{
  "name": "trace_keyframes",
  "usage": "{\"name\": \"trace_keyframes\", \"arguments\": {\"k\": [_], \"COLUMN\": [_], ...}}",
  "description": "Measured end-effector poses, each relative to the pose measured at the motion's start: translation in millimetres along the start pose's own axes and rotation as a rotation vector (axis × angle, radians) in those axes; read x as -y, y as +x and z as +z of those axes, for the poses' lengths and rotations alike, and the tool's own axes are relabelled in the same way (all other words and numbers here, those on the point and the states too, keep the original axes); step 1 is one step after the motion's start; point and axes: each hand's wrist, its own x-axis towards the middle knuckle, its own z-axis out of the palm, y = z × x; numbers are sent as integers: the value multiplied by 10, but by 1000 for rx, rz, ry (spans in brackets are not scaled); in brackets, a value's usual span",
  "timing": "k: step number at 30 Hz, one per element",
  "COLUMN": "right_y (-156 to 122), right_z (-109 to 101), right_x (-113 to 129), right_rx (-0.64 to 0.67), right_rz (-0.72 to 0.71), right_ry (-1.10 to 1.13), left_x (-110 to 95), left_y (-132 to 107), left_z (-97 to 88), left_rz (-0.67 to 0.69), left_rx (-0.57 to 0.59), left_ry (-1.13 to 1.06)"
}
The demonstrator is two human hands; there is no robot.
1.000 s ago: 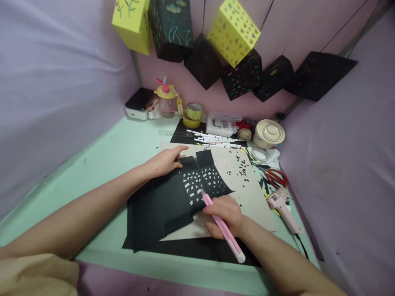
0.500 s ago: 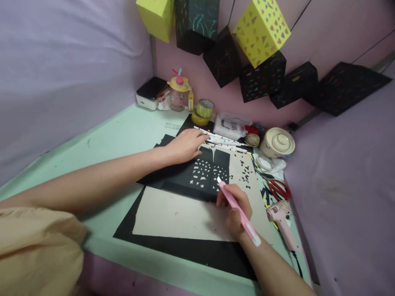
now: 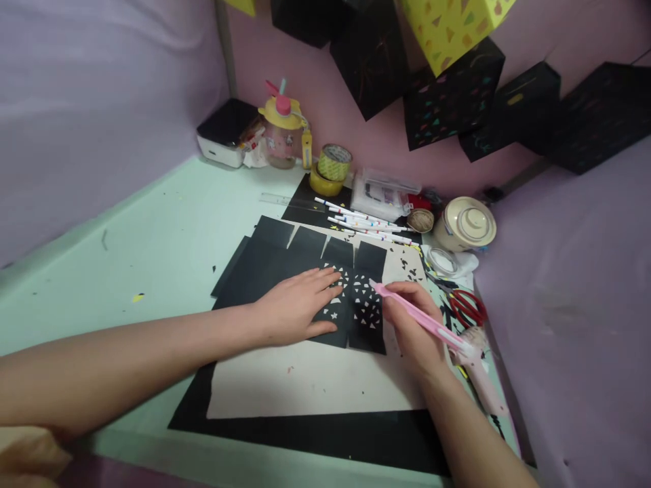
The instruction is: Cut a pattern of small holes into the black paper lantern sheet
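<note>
My left hand (image 3: 300,305) lies flat with fingers spread on a black card sheet (image 3: 244,285), covering part of its cut-out pattern. The sheet has slits between flaps along its far edge, and small triangles and stars are cut through two panels. In my right hand (image 3: 417,325) is a pink craft knife (image 3: 420,315), its tip at the right-hand panel's cut-outs. Beneath the card is a pale board (image 3: 285,383), lying on a larger black sheet (image 3: 305,434).
White markers (image 3: 366,220) lie behind the card, near tape rolls (image 3: 330,169) and a clear box (image 3: 381,193). To the right are red-handled scissors (image 3: 468,308), a pink glue gun (image 3: 481,376) and a lidded pot (image 3: 466,222). Black paper boxes (image 3: 452,95) hang above.
My left hand has come back from the markers onto the black card, laid flat. My right hand, with the knife, has shifted up and right, the knife tilting flatter. The view has shifted too.
</note>
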Motion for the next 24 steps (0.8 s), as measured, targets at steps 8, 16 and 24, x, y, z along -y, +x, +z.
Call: {"name": "trace_keyframes", "arguments": {"k": [8,16,24], "right_y": [26,-11,58], "right_z": [41,105,135], "right_x": [2,-47,-40], "right_rx": [-37,236,289], "right_rz": [111,-9,19], "right_ry": [-22,-50,-107], "left_x": [12,6,39], "left_y": [2,6,-9], "left_z": [-24,-27,-40], "left_rz": [5,6,73], "left_rx": [25,22,-29], "left_ry": [-27,-20,-76]}}
